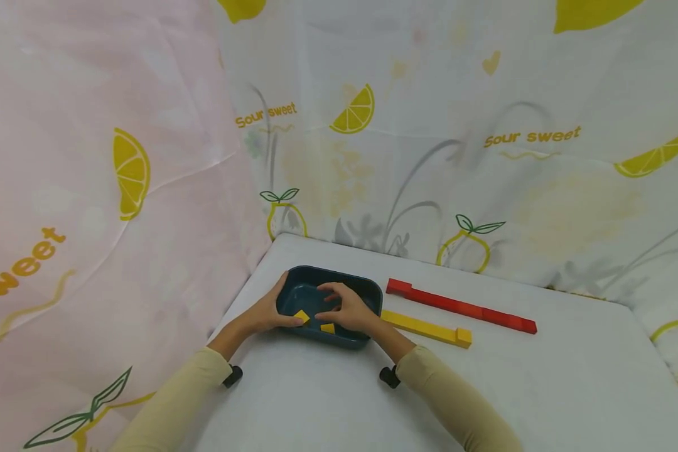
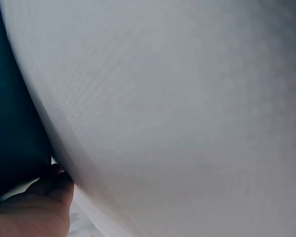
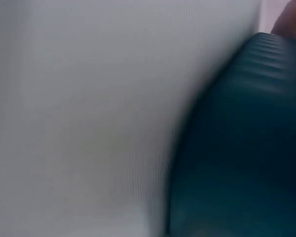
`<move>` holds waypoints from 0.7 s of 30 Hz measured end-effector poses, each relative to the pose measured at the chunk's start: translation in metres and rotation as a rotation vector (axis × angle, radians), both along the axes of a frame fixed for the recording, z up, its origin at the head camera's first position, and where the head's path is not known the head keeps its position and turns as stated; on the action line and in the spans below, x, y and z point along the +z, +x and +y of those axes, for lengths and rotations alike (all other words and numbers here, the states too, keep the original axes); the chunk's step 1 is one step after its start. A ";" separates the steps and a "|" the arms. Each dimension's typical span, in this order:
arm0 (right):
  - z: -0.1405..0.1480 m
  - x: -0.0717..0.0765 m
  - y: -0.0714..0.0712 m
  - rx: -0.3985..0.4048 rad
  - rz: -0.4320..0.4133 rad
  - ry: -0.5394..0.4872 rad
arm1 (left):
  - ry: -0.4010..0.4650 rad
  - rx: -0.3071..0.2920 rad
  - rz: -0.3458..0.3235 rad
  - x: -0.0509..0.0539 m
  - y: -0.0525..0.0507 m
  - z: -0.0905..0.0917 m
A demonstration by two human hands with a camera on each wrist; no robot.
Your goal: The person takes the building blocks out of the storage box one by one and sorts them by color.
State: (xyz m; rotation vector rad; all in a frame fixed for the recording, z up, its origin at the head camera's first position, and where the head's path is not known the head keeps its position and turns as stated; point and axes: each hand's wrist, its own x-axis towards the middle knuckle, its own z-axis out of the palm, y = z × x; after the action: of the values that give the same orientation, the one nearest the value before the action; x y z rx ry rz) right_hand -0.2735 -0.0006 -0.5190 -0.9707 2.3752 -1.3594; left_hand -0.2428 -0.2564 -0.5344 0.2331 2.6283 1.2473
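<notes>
A dark blue rectangular tray (image 1: 339,272) rests on the white table in the head view, with two small yellow blocks (image 1: 302,317) visible inside near its front wall. My left hand (image 1: 267,311) holds the tray's left end, its thumb over the front rim beside one block. In the left wrist view, fingers (image 2: 59,187) bend against the tray's outer wall (image 2: 15,113). My right hand (image 1: 347,307) reaches over the right side into the tray, fingers loosely curved above the other yellow block (image 1: 328,328). Nothing shows between those fingers. The tray (image 3: 246,148) fills the right wrist view's right side.
Right of the tray, a row of red blocks (image 1: 457,306) lies on the table (image 1: 542,383), with a raised block at its left end. A yellow row (image 1: 424,328) lies nearer, a block standing on its right end. Lemon-printed cloth (image 1: 418,188) hangs behind and left.
</notes>
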 end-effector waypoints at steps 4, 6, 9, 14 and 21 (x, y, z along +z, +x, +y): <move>-0.015 -0.008 0.000 0.030 -0.025 0.032 | 0.026 -0.016 -0.001 0.000 0.001 0.002; -0.021 -0.009 0.000 0.049 -0.029 0.059 | 0.042 -0.018 0.002 0.000 0.001 0.003; -0.029 -0.009 -0.001 0.067 -0.029 0.091 | 0.053 -0.021 0.007 0.002 0.001 0.002; -0.038 -0.011 -0.005 0.075 -0.021 0.141 | 0.061 -0.032 0.014 0.003 0.000 0.001; -0.044 -0.016 -0.010 0.102 -0.016 0.184 | 0.056 -0.034 0.011 0.002 0.000 0.000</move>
State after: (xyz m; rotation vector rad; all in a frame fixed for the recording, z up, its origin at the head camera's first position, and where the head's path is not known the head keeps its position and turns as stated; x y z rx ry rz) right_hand -0.2837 -0.0448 -0.5348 -1.0094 2.3546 -1.0867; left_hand -0.2427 -0.2560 -0.5323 0.2934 2.5895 1.3136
